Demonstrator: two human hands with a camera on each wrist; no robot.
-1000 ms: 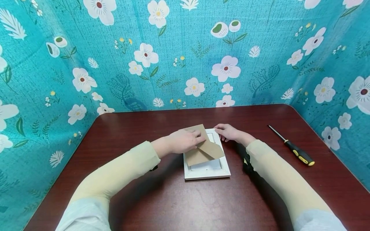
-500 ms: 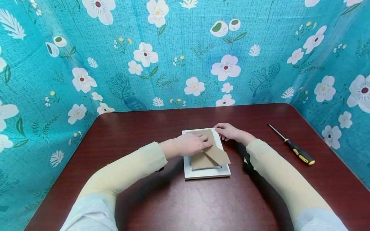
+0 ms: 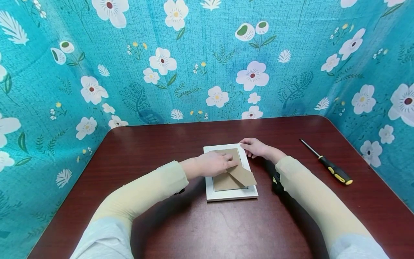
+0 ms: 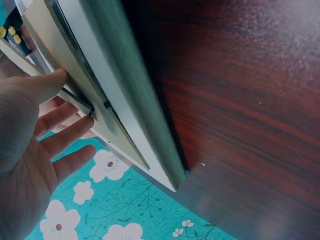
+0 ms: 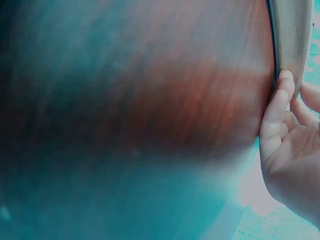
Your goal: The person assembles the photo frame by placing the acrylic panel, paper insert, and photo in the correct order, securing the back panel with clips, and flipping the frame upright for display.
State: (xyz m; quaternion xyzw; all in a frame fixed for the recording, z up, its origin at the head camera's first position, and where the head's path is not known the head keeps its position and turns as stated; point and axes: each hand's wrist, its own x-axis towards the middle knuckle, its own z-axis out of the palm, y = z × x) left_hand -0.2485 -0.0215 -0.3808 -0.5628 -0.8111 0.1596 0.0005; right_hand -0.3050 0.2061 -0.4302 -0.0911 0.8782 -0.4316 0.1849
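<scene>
A white picture frame point(image 3: 231, 195) lies face down on the table, its long side running away from me. Over its opening sits a brown backing board point(image 3: 223, 184) with a folded easel leg point(image 3: 247, 177) sticking up toward the right. My left hand point(image 3: 213, 163) pinches that leg; in the left wrist view the thumb and fingers close on the leg above the backing board point(image 4: 111, 127). At the frame's far right corner, my right hand point(image 3: 254, 148) grips the edge. The right wrist view shows its fingertips against the frame's side point(image 5: 290, 42).
A screwdriver point(image 3: 334, 171) with a black and yellow handle lies to the right on the dark red table point(image 3: 194, 230). Behind and at both sides hangs a turquoise flowered cloth point(image 3: 194, 72).
My left hand has carried the backing board rightward and turned it into line with the frame, laying it down over the opening. The right hand has stayed at the corner.
</scene>
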